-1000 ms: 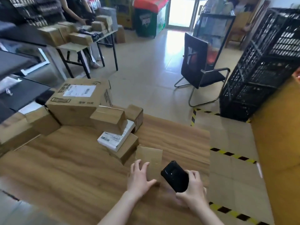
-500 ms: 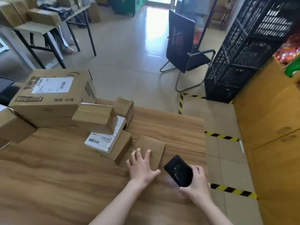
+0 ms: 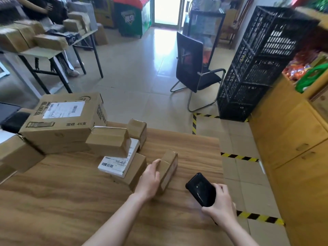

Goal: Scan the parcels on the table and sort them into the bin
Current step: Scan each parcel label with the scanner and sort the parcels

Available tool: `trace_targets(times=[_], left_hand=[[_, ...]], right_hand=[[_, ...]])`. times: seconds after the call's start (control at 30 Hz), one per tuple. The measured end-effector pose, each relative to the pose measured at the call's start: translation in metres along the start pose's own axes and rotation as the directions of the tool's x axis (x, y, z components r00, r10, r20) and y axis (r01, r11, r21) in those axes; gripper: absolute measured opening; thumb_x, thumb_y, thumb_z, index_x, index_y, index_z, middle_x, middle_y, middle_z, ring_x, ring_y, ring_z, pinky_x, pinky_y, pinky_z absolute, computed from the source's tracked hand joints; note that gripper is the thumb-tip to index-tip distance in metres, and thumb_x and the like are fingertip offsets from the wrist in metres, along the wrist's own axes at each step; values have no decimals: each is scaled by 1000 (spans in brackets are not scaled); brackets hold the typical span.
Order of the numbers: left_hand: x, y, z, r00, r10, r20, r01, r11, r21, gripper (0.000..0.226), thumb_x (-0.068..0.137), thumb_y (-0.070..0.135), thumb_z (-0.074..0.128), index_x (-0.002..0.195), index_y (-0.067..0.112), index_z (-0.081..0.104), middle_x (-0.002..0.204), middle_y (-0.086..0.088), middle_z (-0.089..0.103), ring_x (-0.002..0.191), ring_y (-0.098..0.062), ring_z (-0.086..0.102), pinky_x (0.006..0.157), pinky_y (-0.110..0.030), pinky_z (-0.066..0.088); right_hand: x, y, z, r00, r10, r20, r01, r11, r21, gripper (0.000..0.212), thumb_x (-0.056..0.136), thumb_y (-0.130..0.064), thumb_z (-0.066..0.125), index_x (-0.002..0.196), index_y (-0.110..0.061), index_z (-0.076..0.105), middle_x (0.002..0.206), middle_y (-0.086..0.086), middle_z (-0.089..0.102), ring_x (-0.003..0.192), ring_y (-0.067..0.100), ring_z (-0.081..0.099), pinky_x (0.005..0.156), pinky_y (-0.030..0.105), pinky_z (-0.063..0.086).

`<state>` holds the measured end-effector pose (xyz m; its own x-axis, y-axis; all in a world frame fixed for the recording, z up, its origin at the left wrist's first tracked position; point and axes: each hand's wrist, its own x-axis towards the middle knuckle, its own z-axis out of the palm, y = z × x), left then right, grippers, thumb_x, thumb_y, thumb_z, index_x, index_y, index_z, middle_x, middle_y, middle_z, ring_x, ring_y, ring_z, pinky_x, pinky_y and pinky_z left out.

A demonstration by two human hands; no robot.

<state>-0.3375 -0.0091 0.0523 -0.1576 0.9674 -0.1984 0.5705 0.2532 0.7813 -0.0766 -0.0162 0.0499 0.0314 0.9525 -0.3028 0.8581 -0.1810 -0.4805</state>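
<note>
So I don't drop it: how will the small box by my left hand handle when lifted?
The small box looks stiff: sharp, square cardboard edges. Probably light, since the left hand alone props it. Standing on a narrow side, it may tip.

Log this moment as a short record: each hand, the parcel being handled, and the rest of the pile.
left hand: grips the small parcel at its top edge
small parcel: tipped up on edge on the table
right hand: holds the black scanner, apart from the parcel
pile: large box, white parcel and more boxes, left of the hands
</note>
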Motion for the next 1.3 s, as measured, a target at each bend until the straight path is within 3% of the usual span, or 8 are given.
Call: trace_targets(times=[0.13,0.23,0.47,0.63,0.77,0.87,1.13,1.3], left_hand=[[0,2,1,993,54,-101,-49,998,51,40,102,36,38,141,42,35,143,6,36,116,-14,52,87,-34,53],[1,-2,5,996,50,-79,-33,978,205,60,93,42,58,144,39,27,142,4,34,123,-18,49,88,-33,53],[5,-16,14,996,-36,80,39,999,-37,65,88,28,67,143,38,35,123,3,46,112,-7,47,83,-18,48],[8,-32,28,988,-108,106,101,992,76,62,86,27,66,143,26,40,133,-1,43,129,-19,44,108,-33,40],[1,-23,42,983,-108,146,67,963,260,98,74,58,72,151,29,19,152,-3,18,143,-23,15,111,-45,33],[-4,-16,57,955,-167,247,51,908,417,129,56,77,70,153,31,-2,156,-7,-13,146,-29,-17,116,-57,13],[15,-12,49,932,-56,359,-181,785,593,124,67,43,79,151,36,-11,159,-8,-16,144,-30,-27,119,-53,-6],[35,0,24,892,93,443,-407,595,693,114,76,27,76,151,39,-10,159,-5,-19,145,-27,-26,119,-47,-11]], right_hand=[[-3,-5,2,1000,-24,-6,25,1000,2,88,54,-35,81,133,-27,43,115,-13,33,105,9,48,93,38,44],[-5,-7,3,999,-34,-14,34,999,-5,88,55,-34,82,133,-27,42,116,-13,32,106,7,46,96,38,43],[-15,2,5,1000,-10,-19,10,1000,5,88,49,-36,78,131,-29,45,114,-13,35,105,9,48,90,37,44],[-23,9,1,999,45,-29,-45,999,5,88,48,-34,76,130,-29,47,115,-13,35,98,7,47,87,34,43],[-28,15,-3,997,77,-24,-77,997,-16,87,50,-36,78,130,-29,45,114,-14,34,94,5,46,87,33,44],[-31,18,-4,995,94,-24,-95,995,-20,85,53,-36,79,130,-29,46,115,-13,35,96,4,44,83,32,38],[-29,22,-17,997,74,4,-73,989,-129,88,57,-37,78,136,-27,40,123,-12,33,112,10,49,86,32,35],[-19,17,-39,999,-52,-3,49,950,-307,80,69,-36,75,139,-27,37,134,-8,35,124,13,45,96,35,34]])
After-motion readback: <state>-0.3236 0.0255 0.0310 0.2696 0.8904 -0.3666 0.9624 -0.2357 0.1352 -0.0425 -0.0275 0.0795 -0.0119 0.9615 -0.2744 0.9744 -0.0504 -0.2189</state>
